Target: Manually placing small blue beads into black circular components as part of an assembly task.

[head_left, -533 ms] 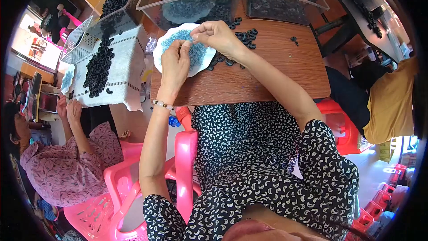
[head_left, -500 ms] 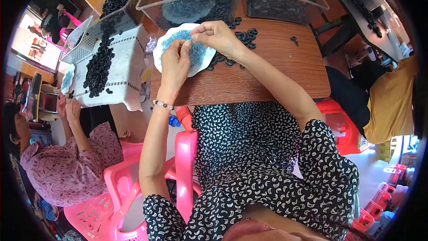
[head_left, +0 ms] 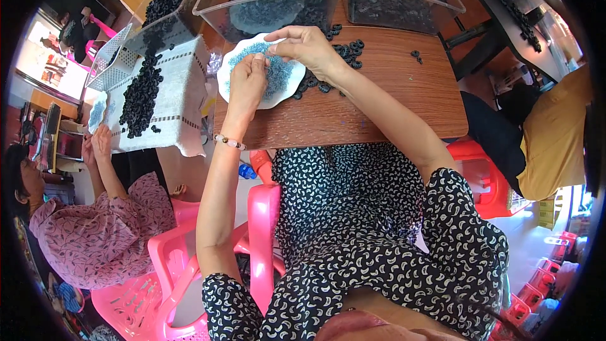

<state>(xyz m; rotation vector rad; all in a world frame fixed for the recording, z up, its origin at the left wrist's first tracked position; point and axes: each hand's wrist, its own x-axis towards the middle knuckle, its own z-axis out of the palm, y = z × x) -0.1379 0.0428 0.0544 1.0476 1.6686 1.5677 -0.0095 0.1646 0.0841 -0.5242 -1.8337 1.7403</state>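
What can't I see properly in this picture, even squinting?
All in the head view:
Anything the left hand and right hand may pinch: too small.
Some blue bits on the white plate: covered by the left hand.
The mustard shirt wearer's head: cut off by the picture's edge.

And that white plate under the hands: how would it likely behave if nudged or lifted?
The white plate would probably slide rather than tip, since it sits low and wide on the wooden table. The small blue pieces spread over it look loose, so a tilt might spill them. Its wavy rim shows no sag, suggesting it is fairly stiff.
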